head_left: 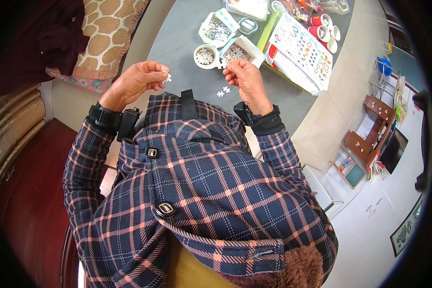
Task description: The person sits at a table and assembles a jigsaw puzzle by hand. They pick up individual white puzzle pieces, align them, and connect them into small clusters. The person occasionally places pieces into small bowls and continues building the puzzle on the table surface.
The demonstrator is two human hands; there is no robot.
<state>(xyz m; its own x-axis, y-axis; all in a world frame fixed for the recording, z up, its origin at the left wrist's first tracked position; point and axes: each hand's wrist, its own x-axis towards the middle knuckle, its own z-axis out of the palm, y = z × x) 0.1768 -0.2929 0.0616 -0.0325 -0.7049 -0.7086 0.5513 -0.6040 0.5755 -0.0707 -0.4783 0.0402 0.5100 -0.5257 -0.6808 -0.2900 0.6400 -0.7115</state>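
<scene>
Between the thumb and fingers of my left hand (140,80) is a small white jigsaw piece (167,77), held above the table's near edge. My right hand (247,79) is closed in a pinch on another white jigsaw piece (221,65), which pokes out past the fingertips. Just beyond that hand stands an open white box (256,51) full of pale jigsaw pieces. Beside it is a round white tub (196,53) with more pieces. Two loose jigsaw pieces (221,94) lie on the grey tabletop (177,36) below my right hand.
Farther back is another open box (234,24) of pieces, near a small clear-lidded container (247,26). To the right, a printed sheet (300,50) lies across a green box (270,30). Red paper cups (317,32) stand behind it. A patterned blanket (108,36) is at the left.
</scene>
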